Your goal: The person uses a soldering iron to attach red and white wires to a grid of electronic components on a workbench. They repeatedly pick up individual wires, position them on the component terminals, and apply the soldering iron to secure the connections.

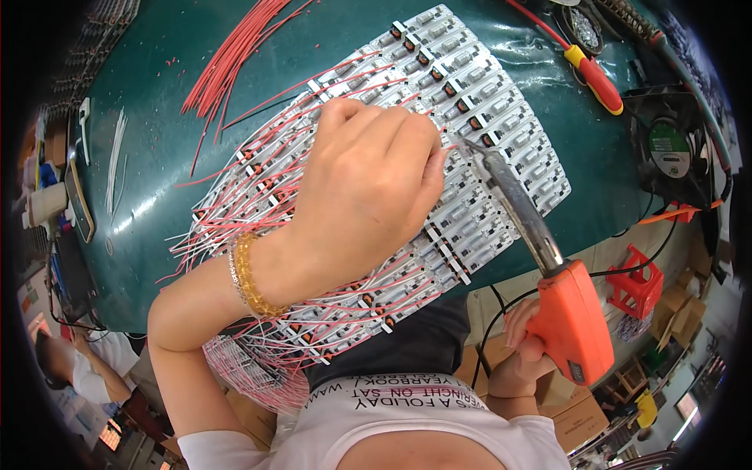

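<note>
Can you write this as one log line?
left hand: curled over circuit boards; right hand: holding soldering iron, pointed at boards; red wire bundle: on green table

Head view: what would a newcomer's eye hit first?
Probably the orange-handled soldering iron in the right hand, right of centre, its tip at the white circuit boards. Next, the left hand at the centre, curled over those boards with red and white wires around it. Then the bundle of red wires, upper left on the green table.

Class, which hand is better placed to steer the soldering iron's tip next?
Probably the right hand: it grips the soldering iron, tip over the boards; the left hand has no iron.
</note>
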Available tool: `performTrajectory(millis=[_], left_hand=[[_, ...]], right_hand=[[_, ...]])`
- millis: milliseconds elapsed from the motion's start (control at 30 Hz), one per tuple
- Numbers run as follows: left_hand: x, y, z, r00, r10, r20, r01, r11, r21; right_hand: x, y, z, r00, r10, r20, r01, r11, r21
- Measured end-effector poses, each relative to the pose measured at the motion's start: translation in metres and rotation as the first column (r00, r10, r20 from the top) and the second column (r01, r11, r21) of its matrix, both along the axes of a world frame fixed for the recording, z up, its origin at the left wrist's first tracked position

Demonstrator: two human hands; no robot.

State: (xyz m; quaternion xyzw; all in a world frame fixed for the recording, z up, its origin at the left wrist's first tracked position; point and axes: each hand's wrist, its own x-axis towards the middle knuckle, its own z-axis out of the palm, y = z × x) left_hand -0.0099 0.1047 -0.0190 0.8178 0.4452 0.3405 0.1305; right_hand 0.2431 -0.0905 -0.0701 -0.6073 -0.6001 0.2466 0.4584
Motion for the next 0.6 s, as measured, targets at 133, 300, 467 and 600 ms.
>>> performTrajectory(millis=[133, 300, 467, 600], left_hand=[[0.003, 0.000, -0.001, 1.000, -0.014, 0.003, 0.014, 1.000, 0.024], [0.001, 0.000, -0.001, 1.000, -0.009, -0.007, 0.009, 1.000, 0.024], [0.002, 0.000, -0.002, 1.000, -0.014, -0.022, 0.014, 0.999, 0.045], [0.000, -0.001, -0.001, 0.999, -0.029, -0.038, 0.029, 1.000, 0.000]], right_hand=[[-0.016, 0.018, 0.020, 0.956, -0.043, -0.289, 0.019, 0.996, -0.086], [-0.019, 0.017, 0.016, 0.938, -0.119, -0.325, 0.098, 0.992, -0.079], [-0.031, 0.030, 0.031, 0.914, -0.092, -0.394, 0.062, 0.994, -0.088], [-0.030, 0.025, 0.031, 0.824, -0.226, -0.520, 0.153, 0.972, -0.180]])
